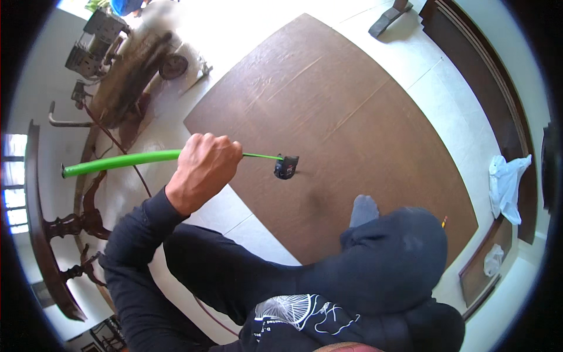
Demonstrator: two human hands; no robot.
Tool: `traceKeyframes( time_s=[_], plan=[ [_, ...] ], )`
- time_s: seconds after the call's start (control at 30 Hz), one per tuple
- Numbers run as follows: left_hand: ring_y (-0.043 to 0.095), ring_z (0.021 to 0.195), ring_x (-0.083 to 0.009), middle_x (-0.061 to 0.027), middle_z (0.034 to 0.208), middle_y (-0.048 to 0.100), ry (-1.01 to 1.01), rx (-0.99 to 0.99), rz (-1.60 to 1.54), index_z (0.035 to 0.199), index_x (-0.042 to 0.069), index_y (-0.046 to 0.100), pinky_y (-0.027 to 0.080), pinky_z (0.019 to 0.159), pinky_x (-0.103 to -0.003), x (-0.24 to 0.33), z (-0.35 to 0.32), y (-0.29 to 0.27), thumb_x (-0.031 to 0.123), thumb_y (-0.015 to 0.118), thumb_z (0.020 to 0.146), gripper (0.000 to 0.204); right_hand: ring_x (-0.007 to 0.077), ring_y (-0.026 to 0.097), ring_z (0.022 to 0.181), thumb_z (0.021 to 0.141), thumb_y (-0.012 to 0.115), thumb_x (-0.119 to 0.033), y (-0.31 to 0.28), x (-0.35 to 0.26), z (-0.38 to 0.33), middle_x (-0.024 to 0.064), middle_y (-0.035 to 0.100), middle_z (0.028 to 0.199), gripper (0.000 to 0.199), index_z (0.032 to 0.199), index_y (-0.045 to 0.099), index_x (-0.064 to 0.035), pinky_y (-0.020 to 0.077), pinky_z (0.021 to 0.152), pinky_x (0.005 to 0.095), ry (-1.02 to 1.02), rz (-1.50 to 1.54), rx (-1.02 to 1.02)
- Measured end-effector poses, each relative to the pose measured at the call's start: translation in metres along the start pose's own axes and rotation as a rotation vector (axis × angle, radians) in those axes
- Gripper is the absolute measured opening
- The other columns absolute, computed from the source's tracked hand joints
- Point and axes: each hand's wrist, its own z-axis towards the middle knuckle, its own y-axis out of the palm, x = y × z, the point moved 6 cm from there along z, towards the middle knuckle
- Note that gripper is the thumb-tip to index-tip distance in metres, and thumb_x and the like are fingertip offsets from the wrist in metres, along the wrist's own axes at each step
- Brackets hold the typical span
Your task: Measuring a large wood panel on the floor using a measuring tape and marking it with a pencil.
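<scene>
L hand raised in a closed fist, knuckles up, back of hand twd cam, dark-sleeved L forearm rising from lower left w/ elbow bent; R hand not visible, legs in dark trousers folded below, knee fwd.

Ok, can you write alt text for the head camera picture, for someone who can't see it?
Seen from above, a person's left hand grips a green tube with a thin green rod ending in a small dark head, over a large dark brown wooden panel lying on a pale tiled floor. The person wears dark clothes, one knee raised. A white cloth lies at the right.
</scene>
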Motion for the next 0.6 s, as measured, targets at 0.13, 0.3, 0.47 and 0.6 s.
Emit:
traceKeyframes(
  time_s=[0.13, 0.3, 0.47, 0.6],
  plan=[
    [0.069, 0.058, -0.0261, -0.0129, 0.066, 0.069, -0.153, -0.184, -0.271, 0.086, 0.006, 0.078, 0.051, 0.05, -0.038, 0.01, 0.021, -0.009, 0.007, 0.067, 0.092, 0.013, 0.0388, 0.063, 0.108, 0.099, 0.058, -0.025, -0.007, 0.008, 0.009, 0.0152, 0.067, 0.114, 0.023, 0.116, 0.064, -0.0098, 0.049, 0.087, 0.0551, -0.086, 0.002, 0.061],
    [0.071, 0.076, -0.0298, -0.0087, 0.079, 0.073, -0.28, -0.423, -0.307, 0.091, 0.013, 0.079, 0.054, 0.061, -0.044, 0.016, 0.053, 0.011, 0.024, 0.065, 0.095, 0.018, 0.0393, 0.063, 0.105, 0.099, 0.055, -0.026, -0.015, -0.012, 0.014, 0.0147, 0.066, 0.11, 0.026, 0.118, 0.063, -0.0113, 0.0491, 0.09, 0.0552, -0.103, -0.07, -0.008],
    [0.071, 0.076, -0.0301, -0.0094, 0.081, 0.074, -0.287, -0.52, -0.316, 0.094, 0.013, 0.08, 0.057, 0.066, -0.042, 0.009, 0.055, -0.008, 0.026, 0.063, 0.097, 0.021, 0.0386, 0.063, 0.106, 0.098, 0.056, -0.028, -0.009, -0.012, 0.019, 0.0143, 0.065, 0.111, 0.027, 0.119, 0.063, -0.0122, 0.0493, 0.089, 0.0543, -0.05, -0.015, -0.143],
    [0.072, 0.073, -0.0172, -0.0033, 0.077, 0.075, -0.428, -0.633, -0.318, 0.089, 0.011, 0.08, 0.057, 0.066, -0.035, -0.009, 0.053, -0.052, 0.022, 0.063, 0.097, 0.022, 0.0381, 0.062, 0.107, 0.098, 0.056, -0.03, -0.008, -0.009, 0.015, 0.014, 0.065, 0.111, 0.028, 0.119, 0.063, -0.0129, 0.0495, 0.089, 0.0535, -0.085, -0.113, -0.093]
  ],
)
